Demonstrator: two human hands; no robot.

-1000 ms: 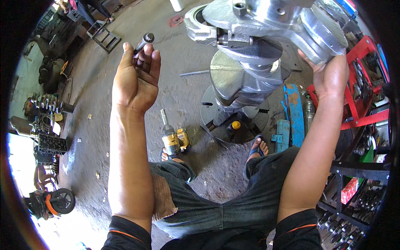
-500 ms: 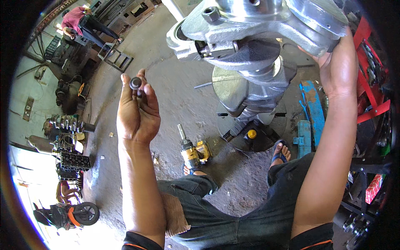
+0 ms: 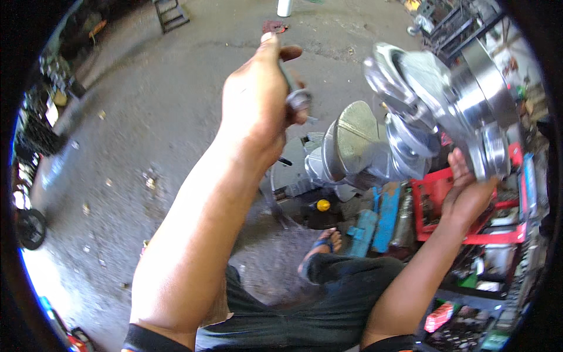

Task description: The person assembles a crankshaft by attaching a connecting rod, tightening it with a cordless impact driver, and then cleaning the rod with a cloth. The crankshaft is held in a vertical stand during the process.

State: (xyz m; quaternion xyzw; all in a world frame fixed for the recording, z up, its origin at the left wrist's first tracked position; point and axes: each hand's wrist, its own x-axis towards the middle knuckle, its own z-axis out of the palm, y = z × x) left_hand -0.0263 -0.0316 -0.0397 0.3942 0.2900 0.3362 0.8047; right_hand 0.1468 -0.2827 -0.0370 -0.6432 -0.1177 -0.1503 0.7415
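Observation:
A large, shiny metal crankshaft stands upright on a round base plate on the floor, its top end closest to me. My right hand is against the rim of its upper end, fingers up along the metal and part of the grip hidden. To the left of the crankshaft, my left hand is raised in the air. Its fingers curl around a short grey metal bolt-like piece, blurred by motion, with a round end facing me. That piece is apart from the crankshaft.
A yellow cap shows near the crankshaft's foot, with my sandalled foot just nearer. Blue metal pieces lie to the right. Beyond them stands a red metal rack with parts. A dark stool-like frame is at the far left.
The view has swung to the right, and the yellow power tool on the floor has dropped out of sight. My left hand has come closer to the crankshaft; my right stays at its upper end.

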